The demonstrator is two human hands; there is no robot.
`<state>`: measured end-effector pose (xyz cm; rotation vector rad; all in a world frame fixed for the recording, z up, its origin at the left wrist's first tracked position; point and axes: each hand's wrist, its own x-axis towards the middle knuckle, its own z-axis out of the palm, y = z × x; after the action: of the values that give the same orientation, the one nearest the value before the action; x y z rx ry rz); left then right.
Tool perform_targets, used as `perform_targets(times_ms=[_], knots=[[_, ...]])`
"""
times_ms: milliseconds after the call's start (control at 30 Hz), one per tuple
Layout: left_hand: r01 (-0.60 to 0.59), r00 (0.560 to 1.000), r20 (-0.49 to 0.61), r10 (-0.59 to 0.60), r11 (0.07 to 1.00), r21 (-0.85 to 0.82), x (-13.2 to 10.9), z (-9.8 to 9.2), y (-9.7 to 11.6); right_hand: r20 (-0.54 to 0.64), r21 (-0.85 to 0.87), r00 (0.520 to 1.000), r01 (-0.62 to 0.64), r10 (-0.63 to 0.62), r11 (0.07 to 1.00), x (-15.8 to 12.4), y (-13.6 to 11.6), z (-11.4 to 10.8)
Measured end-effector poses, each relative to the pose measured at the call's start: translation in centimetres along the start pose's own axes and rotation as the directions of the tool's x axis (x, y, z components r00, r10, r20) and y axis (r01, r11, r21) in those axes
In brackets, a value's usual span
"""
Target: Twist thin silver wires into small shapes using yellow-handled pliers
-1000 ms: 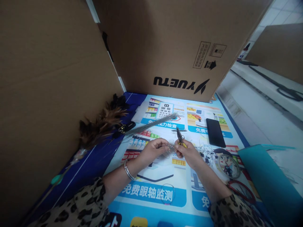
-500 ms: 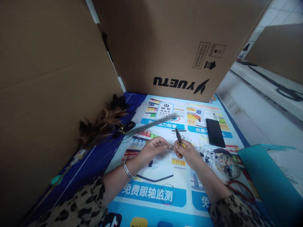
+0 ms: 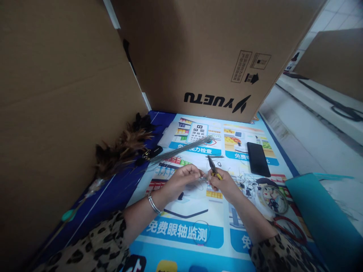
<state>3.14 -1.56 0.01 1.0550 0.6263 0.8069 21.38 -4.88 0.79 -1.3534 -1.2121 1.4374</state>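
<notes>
Two hands, both mine, near the centre of the head view. Left hand (image 3: 185, 177): thumb and forefinger pinched on a small, thin wire piece (image 3: 203, 177), clear or silvery, its exact shape too fine to make out. Right hand (image 3: 225, 185): grip closed round the yellow handles of the pliers (image 3: 213, 169), fingertips close by the wire piece; whether they touch it, I can't tell. Plier tips point up the frame, apart from the wire; can't tell if they meet.

Step in hand, as I judge it: shaping or fitting the wire piece by finger, pliers parked in the palm. Next move, if the pliers are wanted, calls for a steady left pinch and the tips turned back to the wire.

Around: wire bundle (image 3: 184, 149) slantwise on the tabletop (image 3: 215, 257), above my left hand; short wire lengths (image 3: 214, 156) just beyond the plier tips. Thin loop (image 3: 209, 230), pink at its lower edge, lower centre. Phone (image 3: 258, 158) right of centre; round clear dish (image 3: 279, 202) below it, holding small dark bits. Feathers (image 3: 121, 149) left, against cardboard (image 3: 68, 87).
</notes>
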Motion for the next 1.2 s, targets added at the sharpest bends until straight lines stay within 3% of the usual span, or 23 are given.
perform_targets(times_ms=[267, 633, 833, 1033, 1200], knots=[[0.006, 1.000, 0.021, -0.004, 0.995, -0.095, 0.0, 0.1, 0.3, -0.017, -0.016, 1.000, 0.020, -0.020, 1.000, 0.0, 0.1, 0.1], [0.040, 0.996, 0.085, -0.033, 0.996, -0.077, 0.1, -0.1, 0.7, -0.121, -0.150, 0.982, 0.126, -0.144, 0.981, -0.3, 0.4, 0.5], [0.073, 0.992, 0.108, -0.065, 0.995, -0.074, 0.1, -0.1, 0.9, -0.114, -0.216, 0.977, 0.153, -0.181, 0.964, -0.7, 0.1, 0.9], [0.091, 0.987, 0.135, -0.093, 0.996, 0.017, 0.2, -0.4, 0.6, -0.137, -0.240, 0.971, 0.162, -0.199, 0.957, -0.7, 0.1, 0.9], [0.068, 0.994, 0.077, -0.074, 0.994, 0.087, 0.2, -0.4, 0.0, -0.142, -0.254, 0.970, 0.159, -0.199, 0.954, -0.6, 0.2, 0.9]])
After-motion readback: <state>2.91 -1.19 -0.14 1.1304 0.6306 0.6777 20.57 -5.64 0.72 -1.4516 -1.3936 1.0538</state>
